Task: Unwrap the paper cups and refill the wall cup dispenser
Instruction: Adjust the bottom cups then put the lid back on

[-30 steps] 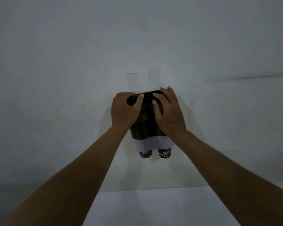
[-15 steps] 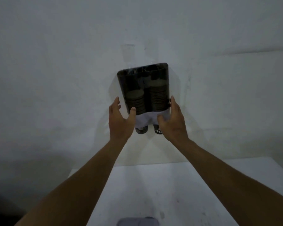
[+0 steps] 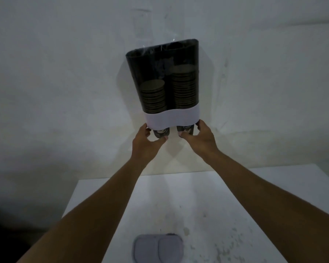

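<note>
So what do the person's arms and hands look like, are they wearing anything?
Both forearms are bare as far as the view shows: no sleeves. The left hand and right hand wear no gloves; no watch, ring or bracelet shows. The fingers are bare too.

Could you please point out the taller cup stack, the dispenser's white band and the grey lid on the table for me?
taller cup stack (image 3: 184,88): head view, on the ribbed cup rims mid-stack.
white band (image 3: 171,119): head view, middle of its front face.
grey lid (image 3: 158,248): head view, centre of its top.
</note>
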### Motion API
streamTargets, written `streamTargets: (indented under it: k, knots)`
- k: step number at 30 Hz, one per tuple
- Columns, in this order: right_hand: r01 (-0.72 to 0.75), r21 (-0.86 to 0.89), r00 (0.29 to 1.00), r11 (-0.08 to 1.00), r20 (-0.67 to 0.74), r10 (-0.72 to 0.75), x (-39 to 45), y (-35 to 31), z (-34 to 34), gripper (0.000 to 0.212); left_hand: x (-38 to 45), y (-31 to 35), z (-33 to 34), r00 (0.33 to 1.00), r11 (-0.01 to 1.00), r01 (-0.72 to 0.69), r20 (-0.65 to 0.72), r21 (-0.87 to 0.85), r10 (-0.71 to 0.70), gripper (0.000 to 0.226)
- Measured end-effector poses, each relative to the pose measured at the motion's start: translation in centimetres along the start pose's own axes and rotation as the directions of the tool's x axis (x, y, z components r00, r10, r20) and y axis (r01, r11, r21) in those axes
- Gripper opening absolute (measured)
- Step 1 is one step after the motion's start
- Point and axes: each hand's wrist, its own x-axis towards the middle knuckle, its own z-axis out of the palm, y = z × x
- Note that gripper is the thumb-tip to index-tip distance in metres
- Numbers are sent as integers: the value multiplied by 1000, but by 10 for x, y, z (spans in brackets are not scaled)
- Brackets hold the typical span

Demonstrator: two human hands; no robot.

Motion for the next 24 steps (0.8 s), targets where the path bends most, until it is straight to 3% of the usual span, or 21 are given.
streamTargets:
  k: [6, 9, 17, 24]
  knots:
    - [6, 206, 1000, 978, -1, -6, 13, 3, 11, 62, 18, -7, 15, 997, 961, 83, 17, -265, -82, 51]
    - [22, 239, 1000, 971, -19, -18, 16, 9, 12, 61, 23, -10, 21, 997, 946, 71, -10, -317, -78, 47]
    - [87, 162, 994, 983, -85, -74, 19, 19, 20, 67, 23, -16, 24, 999, 960, 25, -39, -280, -37, 53]
    - [111, 93, 985, 989, -145, -97, 16, 27, 22, 61, 22, -18, 25, 997, 994, -46, -62, -95, 40, 51]
